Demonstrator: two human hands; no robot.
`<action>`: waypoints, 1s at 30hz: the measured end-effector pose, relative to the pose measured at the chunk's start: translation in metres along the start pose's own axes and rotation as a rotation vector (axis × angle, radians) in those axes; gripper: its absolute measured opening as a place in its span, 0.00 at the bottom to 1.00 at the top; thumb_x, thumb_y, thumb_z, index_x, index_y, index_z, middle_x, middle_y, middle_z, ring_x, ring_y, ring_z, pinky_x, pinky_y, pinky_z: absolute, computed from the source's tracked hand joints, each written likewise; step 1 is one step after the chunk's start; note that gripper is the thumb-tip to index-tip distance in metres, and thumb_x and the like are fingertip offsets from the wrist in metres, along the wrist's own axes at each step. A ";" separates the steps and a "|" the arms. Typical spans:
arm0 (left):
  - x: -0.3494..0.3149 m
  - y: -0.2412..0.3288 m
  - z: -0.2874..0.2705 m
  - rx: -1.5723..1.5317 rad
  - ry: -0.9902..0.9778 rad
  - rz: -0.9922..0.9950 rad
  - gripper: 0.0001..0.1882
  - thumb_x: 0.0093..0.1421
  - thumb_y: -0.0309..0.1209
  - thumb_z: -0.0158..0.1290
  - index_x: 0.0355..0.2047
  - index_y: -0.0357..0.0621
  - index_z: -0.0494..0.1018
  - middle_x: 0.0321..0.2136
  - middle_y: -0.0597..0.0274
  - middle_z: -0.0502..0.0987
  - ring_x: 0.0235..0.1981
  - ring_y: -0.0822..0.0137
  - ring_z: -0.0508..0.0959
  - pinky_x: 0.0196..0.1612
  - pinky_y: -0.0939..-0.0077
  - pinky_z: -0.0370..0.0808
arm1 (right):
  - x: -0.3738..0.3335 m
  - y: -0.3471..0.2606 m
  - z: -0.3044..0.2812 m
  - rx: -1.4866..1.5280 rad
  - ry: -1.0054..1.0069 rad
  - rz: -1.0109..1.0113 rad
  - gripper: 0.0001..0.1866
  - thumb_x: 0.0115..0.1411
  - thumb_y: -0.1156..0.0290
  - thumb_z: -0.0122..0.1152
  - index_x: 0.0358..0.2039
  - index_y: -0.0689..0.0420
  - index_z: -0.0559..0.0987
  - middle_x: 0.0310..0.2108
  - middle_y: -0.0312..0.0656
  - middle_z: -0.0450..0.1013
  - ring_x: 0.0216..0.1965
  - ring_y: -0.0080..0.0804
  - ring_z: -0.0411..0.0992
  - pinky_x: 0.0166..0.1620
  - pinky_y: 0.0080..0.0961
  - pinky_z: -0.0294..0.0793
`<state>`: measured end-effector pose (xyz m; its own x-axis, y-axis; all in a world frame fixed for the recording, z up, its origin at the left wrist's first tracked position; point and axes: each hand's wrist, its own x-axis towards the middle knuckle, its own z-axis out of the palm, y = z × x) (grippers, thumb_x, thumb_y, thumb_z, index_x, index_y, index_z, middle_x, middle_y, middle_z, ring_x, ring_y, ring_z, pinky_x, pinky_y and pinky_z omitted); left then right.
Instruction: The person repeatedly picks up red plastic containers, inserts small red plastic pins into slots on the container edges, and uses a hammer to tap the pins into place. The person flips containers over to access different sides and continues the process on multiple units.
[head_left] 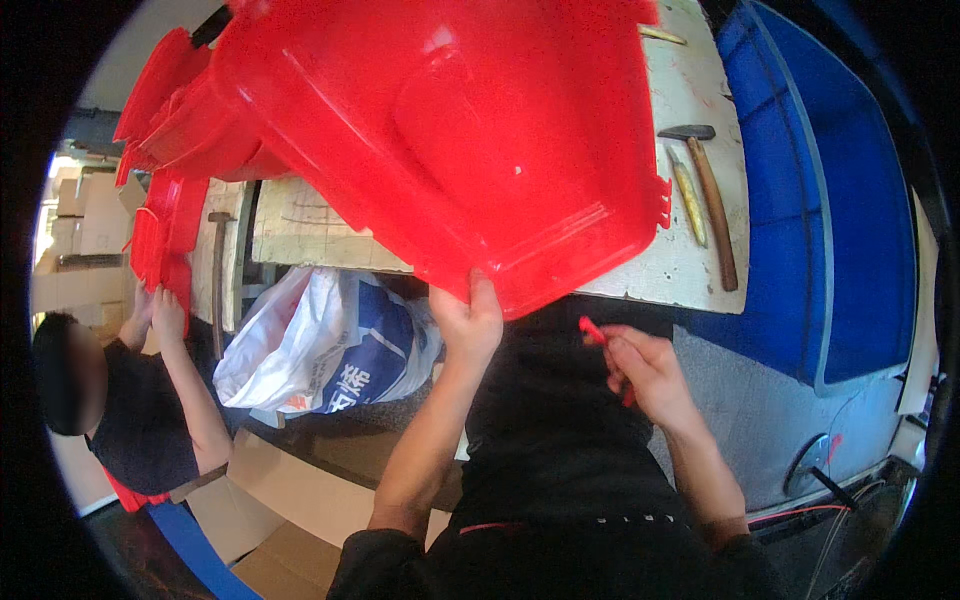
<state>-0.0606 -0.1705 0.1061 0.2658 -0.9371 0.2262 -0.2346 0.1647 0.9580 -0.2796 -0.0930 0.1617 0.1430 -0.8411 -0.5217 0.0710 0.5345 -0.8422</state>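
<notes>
A large red moulded plastic shell (520, 140) rests tilted over the worktable (625, 275) in front of me. My left hand (467, 322) is closed on its near rim, with the thumb on the outer face. Just right of the shell's near corner, my right hand (643, 372) pinches a small red plastic piece (591, 330) between thumb and fingers. More red shows under those fingers, too hidden to name. On the table right of the shell lie a hammer (718, 215) with a wooden handle and a slim yellow tool (688, 200), perhaps a knife.
A big blue crate (818, 250) stands at the right. Left, a co-worker (150, 400) handles red plastic parts (175, 235) near another hammer (219, 260). A white and blue sack (330, 340) sits below the table edge, with cardboard boxes (285, 490) nearer me.
</notes>
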 end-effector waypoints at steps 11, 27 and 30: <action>-0.014 -0.003 -0.017 -0.478 -0.135 -0.017 0.15 0.60 0.16 0.49 0.48 0.29 0.70 0.46 0.48 0.76 0.47 0.55 0.77 0.54 0.66 0.71 | 0.025 0.032 0.023 -0.566 0.310 -0.493 0.10 0.67 0.69 0.55 0.44 0.61 0.78 0.27 0.47 0.76 0.27 0.48 0.77 0.32 0.33 0.77; -0.025 -0.021 -0.022 0.146 -0.101 0.390 0.12 0.63 0.18 0.49 0.47 0.28 0.72 0.44 0.47 0.78 0.44 0.54 0.79 0.51 0.66 0.73 | 0.033 0.040 0.061 0.076 0.054 -0.062 0.14 0.69 0.66 0.49 0.36 0.65 0.75 0.18 0.39 0.71 0.14 0.25 0.69 0.19 0.24 0.69; -0.027 -0.021 -0.021 0.300 -0.080 0.271 0.12 0.64 0.18 0.49 0.48 0.27 0.71 0.46 0.47 0.77 0.46 0.56 0.78 0.52 0.67 0.73 | 0.033 0.041 0.063 0.084 0.080 0.060 0.13 0.68 0.68 0.49 0.36 0.66 0.75 0.18 0.41 0.72 0.14 0.27 0.70 0.19 0.26 0.69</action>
<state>-0.0431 -0.1417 0.0832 0.0863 -0.8950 0.4377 -0.5512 0.3231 0.7693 -0.2099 -0.0935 0.1181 0.0708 -0.8098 -0.5825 0.1476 0.5860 -0.7968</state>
